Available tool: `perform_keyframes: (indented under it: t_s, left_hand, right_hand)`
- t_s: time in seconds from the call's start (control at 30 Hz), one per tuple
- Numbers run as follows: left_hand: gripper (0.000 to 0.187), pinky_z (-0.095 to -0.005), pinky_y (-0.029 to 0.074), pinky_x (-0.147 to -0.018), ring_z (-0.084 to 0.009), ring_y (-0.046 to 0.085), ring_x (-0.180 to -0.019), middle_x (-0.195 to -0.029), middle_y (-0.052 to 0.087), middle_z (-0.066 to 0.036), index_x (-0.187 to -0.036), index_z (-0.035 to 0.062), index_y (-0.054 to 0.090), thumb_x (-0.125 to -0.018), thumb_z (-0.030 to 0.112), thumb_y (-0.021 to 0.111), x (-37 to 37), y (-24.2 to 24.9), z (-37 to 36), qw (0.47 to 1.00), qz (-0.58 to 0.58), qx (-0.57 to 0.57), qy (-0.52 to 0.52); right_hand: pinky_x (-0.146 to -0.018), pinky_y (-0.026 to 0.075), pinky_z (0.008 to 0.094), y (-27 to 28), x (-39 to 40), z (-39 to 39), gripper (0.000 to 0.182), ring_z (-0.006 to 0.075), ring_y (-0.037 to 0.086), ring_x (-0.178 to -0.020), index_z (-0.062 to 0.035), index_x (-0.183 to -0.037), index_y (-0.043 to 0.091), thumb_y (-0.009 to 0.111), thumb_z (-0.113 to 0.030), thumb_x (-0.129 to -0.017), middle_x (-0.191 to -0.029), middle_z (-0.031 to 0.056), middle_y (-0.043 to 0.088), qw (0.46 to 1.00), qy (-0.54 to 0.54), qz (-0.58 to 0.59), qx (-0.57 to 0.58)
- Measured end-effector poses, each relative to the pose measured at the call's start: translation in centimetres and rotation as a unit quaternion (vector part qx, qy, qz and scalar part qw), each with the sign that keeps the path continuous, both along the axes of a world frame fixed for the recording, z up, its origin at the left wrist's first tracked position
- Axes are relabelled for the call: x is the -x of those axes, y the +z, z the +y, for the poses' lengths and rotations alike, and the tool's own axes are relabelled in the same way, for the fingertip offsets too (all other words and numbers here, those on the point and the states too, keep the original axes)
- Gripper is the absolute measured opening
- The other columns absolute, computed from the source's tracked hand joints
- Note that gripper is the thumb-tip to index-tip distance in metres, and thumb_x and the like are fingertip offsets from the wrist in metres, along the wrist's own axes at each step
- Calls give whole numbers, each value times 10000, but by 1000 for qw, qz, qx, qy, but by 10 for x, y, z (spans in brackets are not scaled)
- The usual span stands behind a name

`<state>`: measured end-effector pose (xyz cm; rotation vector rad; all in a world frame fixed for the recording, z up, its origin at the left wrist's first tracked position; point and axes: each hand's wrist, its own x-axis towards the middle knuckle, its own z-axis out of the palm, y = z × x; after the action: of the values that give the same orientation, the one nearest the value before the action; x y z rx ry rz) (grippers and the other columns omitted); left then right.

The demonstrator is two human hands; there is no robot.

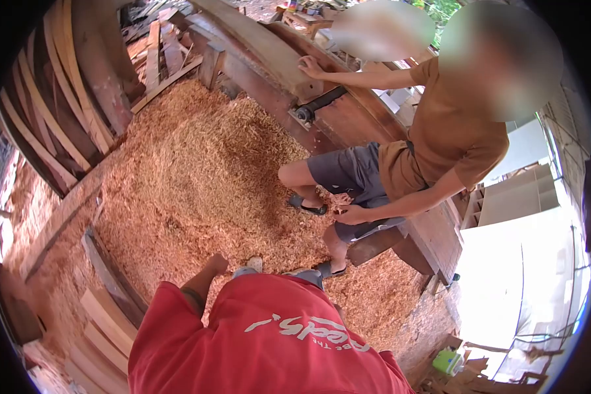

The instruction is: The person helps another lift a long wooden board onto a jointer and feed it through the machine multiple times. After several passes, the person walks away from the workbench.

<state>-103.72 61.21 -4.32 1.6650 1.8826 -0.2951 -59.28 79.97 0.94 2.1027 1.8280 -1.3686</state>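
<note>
My left hand hangs low beside my red shirt, over wood shavings. It looks small and rounded here, and its fingers cannot be made out. No object shows in or against it. My right hand is out of sight, with only the red right sleeve visible at the lower edge. Ahead to the right sits another person in a brown shirt and grey shorts. That person's one hand rests on the timber, while the other hand lies near the lap, apparently holding shavings.
A black power tool, resembling an angle grinder, rests on the large wooden workpiece. Long boards lean at the upper left. More planks lie at the lower left. A green container stands at the lower right.
</note>
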Motion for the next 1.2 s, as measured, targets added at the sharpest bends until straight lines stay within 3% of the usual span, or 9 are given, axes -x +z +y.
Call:
perform_keyframes:
  t_s: [0.13,0.3,0.4,0.53,0.7,0.83,0.93,1.03,1.2]
  left_hand:
    - [149,-373,481,-644,-274,592,-757,-749,612,-132,-768,74,646,-654,128,567,-12,-17,-21,995,-32,75,52]
    - [194,-382,473,-664,-261,597,-755,-769,611,-145,-752,50,643,-668,181,526,-38,-3,-42,993,-47,49,93]
    - [219,-397,464,-690,-288,591,-765,-780,608,-155,-736,32,635,-674,197,505,-45,5,-43,836,-171,68,516]
    - [197,-389,468,-686,-303,587,-770,-786,605,-165,-731,32,635,-664,155,497,-32,10,-55,935,-121,20,332]
    - [159,-361,480,-651,-283,594,-749,-748,606,-161,-711,41,634,-652,140,523,-14,-8,-92,969,-24,25,246]
    - [160,-353,480,-616,-266,598,-696,-684,605,-131,-686,60,627,-622,196,572,-4,3,-113,958,-55,98,264]
    - [218,-343,474,-583,-253,595,-648,-630,595,-110,-681,79,620,-612,286,604,-8,-2,-136,954,-60,67,287]
    - [175,-362,477,-583,-251,596,-652,-652,604,-103,-639,89,626,-583,254,607,-12,-3,-148,929,-81,74,353]
    - [297,-403,460,-660,-313,578,-703,-686,593,-152,-677,53,590,-622,343,568,4,-2,-166,926,-86,12,368]
  right_hand:
    - [-685,437,336,-69,-28,26,367,246,574,-788,3,-898,591,471,-332,-808,-832,161,605,993,103,48,-16]
    - [-686,437,336,-39,17,57,370,244,571,-793,1,-920,574,462,-335,-812,-846,156,601,986,160,44,-6]
    - [-687,437,336,-4,53,66,373,243,569,-796,-1,-933,564,457,-337,-814,-855,153,599,985,163,52,-2]
    - [-687,437,336,38,103,68,376,242,567,-800,-3,-951,551,450,-339,-817,-866,148,596,983,159,89,-7]
    - [-688,437,336,74,160,61,381,240,565,-805,-5,-973,534,442,-342,-821,-880,143,592,965,143,218,30]
    - [-689,437,336,79,201,57,386,239,562,-809,-7,-991,521,435,-345,-825,-891,139,589,961,181,202,56]
    - [-656,444,339,44,221,70,404,222,553,-754,-23,-936,505,404,-402,-837,-871,107,569,940,342,7,22]
    - [-590,449,331,19,231,70,360,183,529,-676,-45,-859,506,419,-393,-840,-822,82,544,957,117,104,245]
    - [-483,415,251,-9,263,82,285,110,489,-590,-57,-799,537,524,-341,-784,-699,59,525,956,180,70,220]
